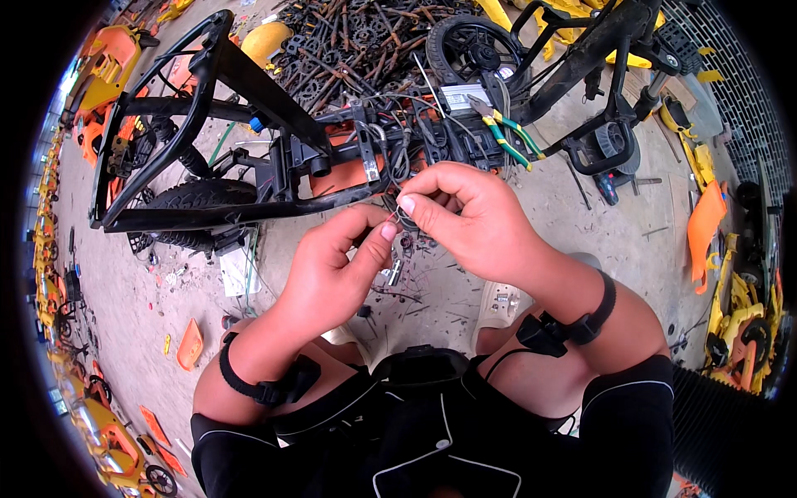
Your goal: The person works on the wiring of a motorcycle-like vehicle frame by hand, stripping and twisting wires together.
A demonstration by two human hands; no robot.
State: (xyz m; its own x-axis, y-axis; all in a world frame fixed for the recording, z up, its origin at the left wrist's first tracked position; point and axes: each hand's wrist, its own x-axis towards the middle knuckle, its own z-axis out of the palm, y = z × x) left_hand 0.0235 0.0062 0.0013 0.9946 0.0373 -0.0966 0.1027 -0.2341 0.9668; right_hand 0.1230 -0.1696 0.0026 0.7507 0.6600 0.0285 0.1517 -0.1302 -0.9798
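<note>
Just in front of the black bike frame [249, 217], my left hand [336, 261] and my right hand [469, 217] come close together. Each pinches a thin wire [396, 214] between thumb and forefinger; a bit of red shows at the left fingertips. Dark cables [403, 162] run down toward my fingers from the frame's middle. A small silvery metal piece [395, 272] shows just below my left fingertips; I cannot tell whether it hangs or lies on the floor. Pliers with green and yellow handles [508, 133] rest on the frame beyond my right hand, beside a silver box [465, 95].
Behind the frame rises a heap of rusty cranks and metal parts [357, 50]. A wheel [481, 54] stands at the back. A power drill [608, 187] lies at the right. Orange and yellow panels [708, 232] line both sides; small scraps litter the concrete floor.
</note>
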